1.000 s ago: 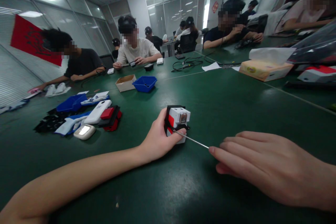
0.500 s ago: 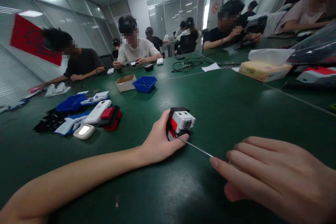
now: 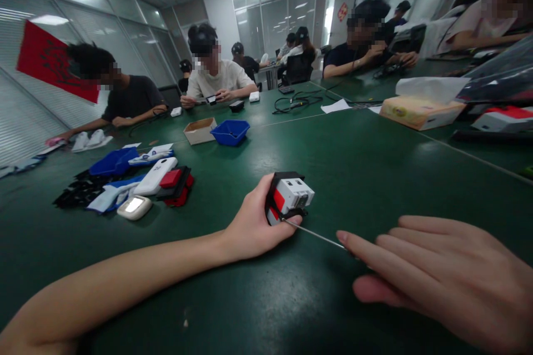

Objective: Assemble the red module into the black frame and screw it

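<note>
My left hand (image 3: 257, 221) is wrapped round a white-and-red box-shaped device (image 3: 295, 194) with a black frame about it. Its thumb lies along the near side, close to the lower black edge. From the right, my right hand (image 3: 437, 274) holds a screwdriver (image 3: 318, 237) with a thin metal shaft. The shaft's tip meets the lower black part of the device beside my left thumb. My right forefinger reaches along the shaft, and the fingers hide most of the handle.
To the left lie a blue tray (image 3: 114, 162), gloves (image 3: 110, 195), a white phone-like case (image 3: 156, 176), a red-and-black piece (image 3: 177, 186) and a small cream device (image 3: 134, 207). Ahead stand a cardboard box (image 3: 200, 133) and blue bin (image 3: 230, 133). Tissues (image 3: 420, 112) are right; several people sit around.
My right hand's fingers have shifted on the screwdriver, with the forefinger raised a little and the thumb further apart. The device has moved slightly right and turned a little in my left hand.
</note>
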Demonstrator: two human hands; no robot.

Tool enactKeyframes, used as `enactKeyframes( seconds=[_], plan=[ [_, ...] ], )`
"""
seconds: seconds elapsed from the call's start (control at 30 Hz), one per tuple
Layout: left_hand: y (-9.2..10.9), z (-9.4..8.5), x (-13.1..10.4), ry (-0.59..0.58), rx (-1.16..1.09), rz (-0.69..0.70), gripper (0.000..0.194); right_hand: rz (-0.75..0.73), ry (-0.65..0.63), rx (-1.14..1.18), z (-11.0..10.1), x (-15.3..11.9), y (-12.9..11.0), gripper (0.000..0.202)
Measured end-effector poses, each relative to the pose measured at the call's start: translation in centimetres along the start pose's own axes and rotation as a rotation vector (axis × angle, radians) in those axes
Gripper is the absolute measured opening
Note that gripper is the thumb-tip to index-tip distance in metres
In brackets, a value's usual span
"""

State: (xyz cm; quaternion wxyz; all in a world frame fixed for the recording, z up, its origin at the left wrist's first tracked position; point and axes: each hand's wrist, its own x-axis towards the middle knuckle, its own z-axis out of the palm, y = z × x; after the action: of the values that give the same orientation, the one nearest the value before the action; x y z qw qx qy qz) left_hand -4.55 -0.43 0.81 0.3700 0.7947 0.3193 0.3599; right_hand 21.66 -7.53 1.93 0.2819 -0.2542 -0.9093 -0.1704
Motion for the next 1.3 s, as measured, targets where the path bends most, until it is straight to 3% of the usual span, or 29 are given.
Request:
enactKeyframes(
  seconds=[0.1,0.3,0.43,0.53,0.63,0.8,0.97,1.3],
  plan=[
    [-0.2,0.0,0.0,0.032,-0.028,-0.037,0.053,0.142,-0.123,0.176,0.1,0.5,-0.1,0.036],
    [-0.4,0.1,0.0,0.087,-0.005,-0.031,0.055,0.661,-0.395,0.618,-0.4,1.8,-0.6,0.034],
    [-0.1,0.1,-0.1,0.095,0.024,0.020,0.060,1.024,-0.769,1.170,-0.1,2.4,-0.9,0.056],
    [-0.1,0.1,0.0,0.093,0.029,0.007,0.059,1.205,-0.842,1.553,0.5,2.4,-1.1,0.063],
    [-0.2,0.1,0.0,0.085,0.028,0.007,0.058,1.248,-0.809,1.698,0.9,2.3,-1.2,0.062],
    [-0.2,0.1,0.0,0.073,0.036,0.004,0.060,1.151,-0.848,1.802,1.1,1.8,-0.9,0.058],
    [-0.3,0.1,0.1,0.091,0.011,-0.016,0.056,1.143,-0.751,1.914,1.8,0.9,-0.7,0.051],
    [-0.4,0.1,0.1,0.086,0.015,0.000,0.055,1.181,-0.806,2.064,1.3,1.9,-0.9,0.052]
  ],
)
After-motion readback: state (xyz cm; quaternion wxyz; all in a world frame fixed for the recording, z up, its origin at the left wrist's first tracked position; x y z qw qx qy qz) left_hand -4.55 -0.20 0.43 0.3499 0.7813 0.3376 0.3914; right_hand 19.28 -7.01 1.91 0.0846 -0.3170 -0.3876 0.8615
